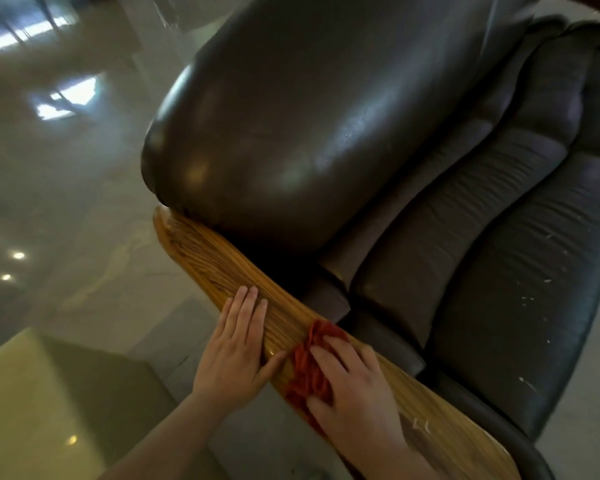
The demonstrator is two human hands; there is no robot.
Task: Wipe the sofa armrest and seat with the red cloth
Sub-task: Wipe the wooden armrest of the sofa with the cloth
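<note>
My right hand (352, 386) lies flat, palm down, pressing the red cloth (307, 367) onto the wooden armrest (222, 268). Fingers spread over the cloth, thumb on its near edge; not a clenched fist, more a flat press that pins the cloth. The cloth is bunched and crumpled, sticking out past my fingertips and toward my other hand. Its long axis runs roughly along the armrest, from near my wrist up and away.

My left hand (238, 348) sits just beside the cloth, on the outer edge of the armrest, open and flat, holding nothing. Fingers point up along the wood, thumb reaching toward the cloth and almost touching it.

The armrest is a long plank with strong grain, its long axis diagonal, from below my right wrist away to the upper left beyond my left fingertips, where the rounded end sits under a dark leather cushion (309, 126). The sofa seat (516, 306), dark leather with pale specks, lies on the far side of my right hand. The glossy floor (66, 202) is past my left hand; a pale boxy surface (32, 410) sits beneath my left forearm.
</note>
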